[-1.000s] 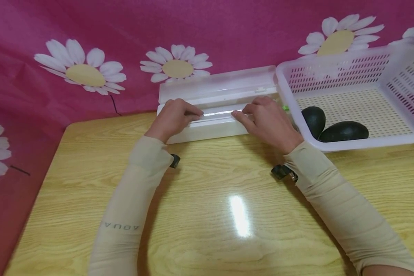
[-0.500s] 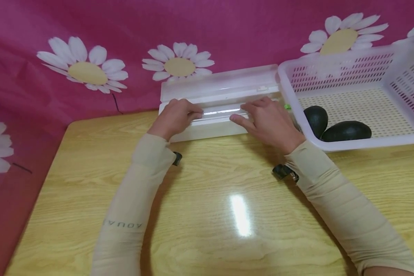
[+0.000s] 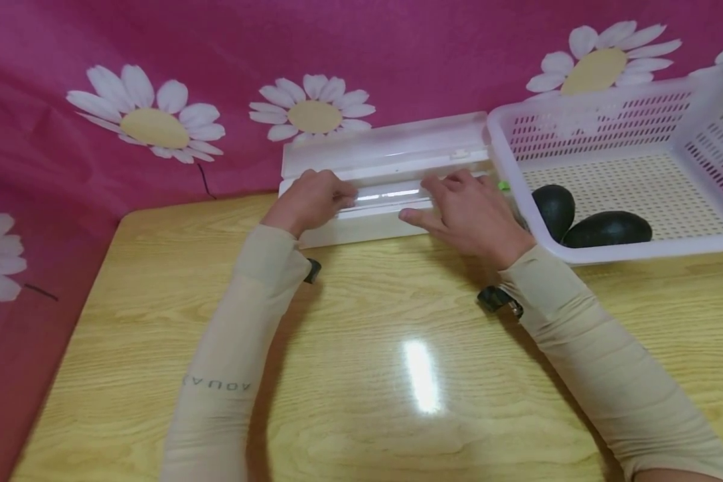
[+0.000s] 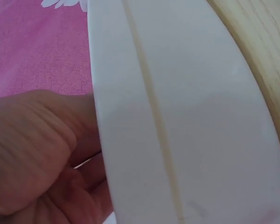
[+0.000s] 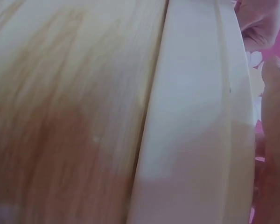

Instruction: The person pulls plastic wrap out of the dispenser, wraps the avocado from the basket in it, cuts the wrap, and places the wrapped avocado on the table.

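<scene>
"Box point(image 3: 367, 227) with its lid point(image 3: 391, 137) open: where is it, and how are the hands?"

"It sits between them. The left hand point(image 3: 314, 199) has thumb and fingertips close together by the shiny strip point(image 3: 391, 195) inside; whether they pinch it, I can't tell. The right hand point(image 3: 472, 214) is spread at the other end, thumb well apart from the forefinger."

"Anything new?"

"A second ago that right thumb was close to its forefinger, beside the strip. Now it has swung out toward the box's front edge. The left has hardly moved."

"Meaning what for the work?"

"My guess: the right has nothing in its grip, so any hold on the strip is the left's alone."

"And further out?"

"Behind both hands, the raised lid, then flowered cloth point(image 3: 229, 40). Just beyond the right hand, a basket point(image 3: 687, 251), two dark fruits point(image 3: 607, 229) in its nearest corner. Below both forearms, the table point(image 3: 361, 321)."
</scene>
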Motion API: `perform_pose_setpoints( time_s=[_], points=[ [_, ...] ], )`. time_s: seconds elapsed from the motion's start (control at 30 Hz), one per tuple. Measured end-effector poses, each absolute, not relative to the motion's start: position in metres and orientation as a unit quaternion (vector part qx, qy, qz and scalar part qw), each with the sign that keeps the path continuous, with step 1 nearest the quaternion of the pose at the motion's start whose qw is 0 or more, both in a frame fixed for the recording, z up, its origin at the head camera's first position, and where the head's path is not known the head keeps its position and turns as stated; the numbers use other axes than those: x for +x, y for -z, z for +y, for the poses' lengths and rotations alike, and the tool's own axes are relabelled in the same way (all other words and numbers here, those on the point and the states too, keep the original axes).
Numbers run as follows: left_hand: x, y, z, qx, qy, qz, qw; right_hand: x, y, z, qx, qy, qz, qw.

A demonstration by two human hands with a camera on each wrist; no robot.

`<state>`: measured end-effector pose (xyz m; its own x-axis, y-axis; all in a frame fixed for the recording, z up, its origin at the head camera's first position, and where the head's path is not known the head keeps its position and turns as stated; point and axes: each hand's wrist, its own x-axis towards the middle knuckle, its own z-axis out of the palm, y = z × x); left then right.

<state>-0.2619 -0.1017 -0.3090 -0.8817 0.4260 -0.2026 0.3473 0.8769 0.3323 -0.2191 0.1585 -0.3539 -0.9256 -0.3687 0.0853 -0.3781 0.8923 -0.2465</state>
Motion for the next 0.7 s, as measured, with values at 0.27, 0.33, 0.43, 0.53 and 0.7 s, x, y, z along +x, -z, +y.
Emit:
perform_pose_setpoints(
  time_s=[0.27,0.33,0.43,0.53,0.7],
  points=[
    [-0.262,0.312,-0.097,0.188,-0.181,0.961,0.095,-0.219,0.360,0.157,0.194,-0.145,-0.968,0.065],
    [-0.264,0.312,-0.098,0.195,-0.184,0.960,0.079,-0.219,0.360,0.158,0.197,-0.145,-0.967,0.077],
    [-0.268,0.311,-0.099,0.205,-0.184,0.958,0.078,-0.220,0.359,0.158,0.199,-0.140,-0.966,0.082],
    [-0.275,0.310,-0.101,0.209,-0.184,0.954,0.112,-0.221,0.357,0.158,0.195,-0.142,-0.968,0.072],
    [-0.284,0.302,-0.104,0.210,-0.176,0.945,0.179,-0.221,0.355,0.158,0.191,-0.147,-0.969,0.059]
  ],
)
